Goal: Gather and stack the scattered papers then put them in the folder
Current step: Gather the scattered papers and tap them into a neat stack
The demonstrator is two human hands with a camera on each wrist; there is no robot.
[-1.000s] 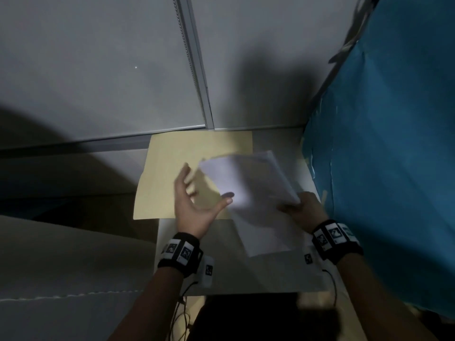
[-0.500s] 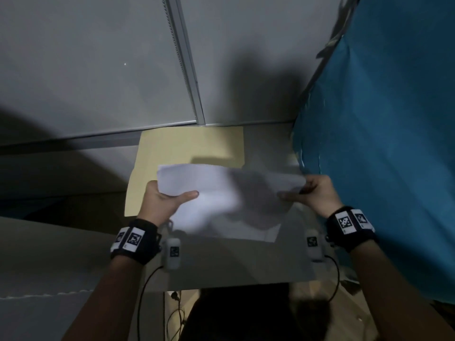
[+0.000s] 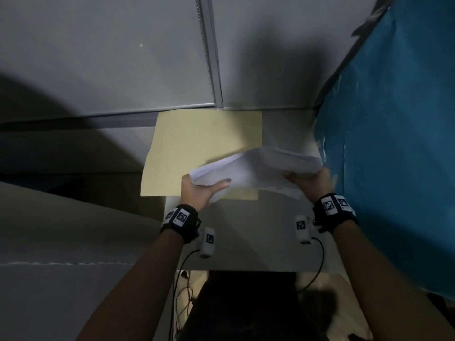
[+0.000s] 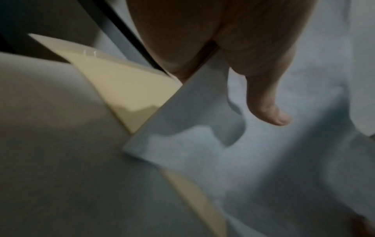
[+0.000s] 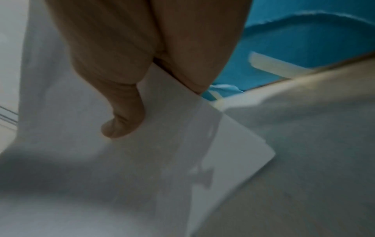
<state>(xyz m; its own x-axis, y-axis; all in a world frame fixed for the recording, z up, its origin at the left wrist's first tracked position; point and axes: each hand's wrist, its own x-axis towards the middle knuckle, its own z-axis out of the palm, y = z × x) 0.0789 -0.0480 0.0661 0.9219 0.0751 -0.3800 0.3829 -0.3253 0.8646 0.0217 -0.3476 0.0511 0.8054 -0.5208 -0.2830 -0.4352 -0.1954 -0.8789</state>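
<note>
On the grey worktop [image 3: 246,242] lies one tan folder [image 3: 202,143]; left hand [image 3: 197,193] and right hand [image 3: 307,180] both grip one paper stack [image 3: 251,171].

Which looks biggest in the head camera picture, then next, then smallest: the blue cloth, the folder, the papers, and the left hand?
Largest to smallest, as they look:
1. blue cloth
2. folder, partly hidden by the papers
3. papers, held above the folder, so nearer the camera
4. left hand
</note>
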